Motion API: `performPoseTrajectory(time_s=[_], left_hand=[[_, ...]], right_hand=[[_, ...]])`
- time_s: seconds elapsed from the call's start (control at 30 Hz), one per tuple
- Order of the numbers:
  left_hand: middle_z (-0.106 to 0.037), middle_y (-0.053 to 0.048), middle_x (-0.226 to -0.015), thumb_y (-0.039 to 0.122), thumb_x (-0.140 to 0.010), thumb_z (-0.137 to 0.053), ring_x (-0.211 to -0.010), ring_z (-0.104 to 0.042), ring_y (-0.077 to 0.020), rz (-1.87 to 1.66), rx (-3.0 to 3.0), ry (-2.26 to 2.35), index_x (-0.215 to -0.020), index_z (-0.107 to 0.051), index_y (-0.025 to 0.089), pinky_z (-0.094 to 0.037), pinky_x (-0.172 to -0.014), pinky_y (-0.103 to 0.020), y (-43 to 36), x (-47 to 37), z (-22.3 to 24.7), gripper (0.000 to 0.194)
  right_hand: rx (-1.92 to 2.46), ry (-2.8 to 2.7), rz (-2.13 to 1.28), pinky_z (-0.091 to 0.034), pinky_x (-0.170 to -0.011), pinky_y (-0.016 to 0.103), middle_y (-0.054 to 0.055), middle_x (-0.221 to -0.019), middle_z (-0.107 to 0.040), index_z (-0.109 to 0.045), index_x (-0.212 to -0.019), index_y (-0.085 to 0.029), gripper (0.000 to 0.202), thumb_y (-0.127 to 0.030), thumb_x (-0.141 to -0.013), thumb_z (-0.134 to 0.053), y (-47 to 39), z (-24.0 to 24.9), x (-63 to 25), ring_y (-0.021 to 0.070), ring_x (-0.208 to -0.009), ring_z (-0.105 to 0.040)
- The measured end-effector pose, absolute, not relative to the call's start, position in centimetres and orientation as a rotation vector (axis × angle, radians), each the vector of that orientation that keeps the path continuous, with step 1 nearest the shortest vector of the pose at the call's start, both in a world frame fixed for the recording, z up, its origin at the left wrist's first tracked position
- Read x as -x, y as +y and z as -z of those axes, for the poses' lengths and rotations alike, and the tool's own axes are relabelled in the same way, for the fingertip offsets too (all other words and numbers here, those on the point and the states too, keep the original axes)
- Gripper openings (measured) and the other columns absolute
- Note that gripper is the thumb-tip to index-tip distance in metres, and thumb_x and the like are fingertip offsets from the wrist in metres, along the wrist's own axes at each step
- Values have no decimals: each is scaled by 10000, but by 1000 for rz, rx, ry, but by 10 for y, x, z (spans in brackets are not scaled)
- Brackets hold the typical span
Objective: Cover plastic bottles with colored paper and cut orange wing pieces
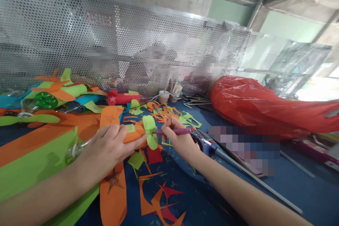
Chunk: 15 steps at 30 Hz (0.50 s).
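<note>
Orange-sleeved bottle (135, 134) in the left hand (112, 143), cup (174, 96) of markers (177, 87) beyond

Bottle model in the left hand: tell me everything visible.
The bottle model lies roughly sideways: clear, plastic-looking neck end on the left, orange wrap around the body, light-green lobed piece at the right end. The left hand grips its middle; the purple pen points at that piece, contact unclear.

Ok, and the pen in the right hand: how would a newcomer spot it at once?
Left of the big red bag, the right hand is above the blue table. It pinches the purple pen, whose tip points at the green end piece of an orange-wrapped bottle. The pens behind stand in a cup; this one lies nearly level in the hand.
</note>
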<state>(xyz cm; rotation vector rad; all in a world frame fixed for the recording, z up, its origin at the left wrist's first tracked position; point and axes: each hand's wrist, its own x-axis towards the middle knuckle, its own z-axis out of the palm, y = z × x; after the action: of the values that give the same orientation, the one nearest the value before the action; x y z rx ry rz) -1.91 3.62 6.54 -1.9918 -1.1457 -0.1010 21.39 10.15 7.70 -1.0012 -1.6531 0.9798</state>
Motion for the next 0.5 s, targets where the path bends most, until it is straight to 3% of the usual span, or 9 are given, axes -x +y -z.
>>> performPoseTrajectory(time_s=[0.5], left_hand=[[-598,-50,-1028,222,-920,-651,-882,-545,-263,59,1977,-1133,-1521,-310,531,-478,-751,-396,36,19,-67,757]], right_hand=[[988,-1696,-940,-419,-602,290,-59,-534,-577,-421,-687,-261,205,-325,-815,-568,98,-81,-213,155,-563,-549]])
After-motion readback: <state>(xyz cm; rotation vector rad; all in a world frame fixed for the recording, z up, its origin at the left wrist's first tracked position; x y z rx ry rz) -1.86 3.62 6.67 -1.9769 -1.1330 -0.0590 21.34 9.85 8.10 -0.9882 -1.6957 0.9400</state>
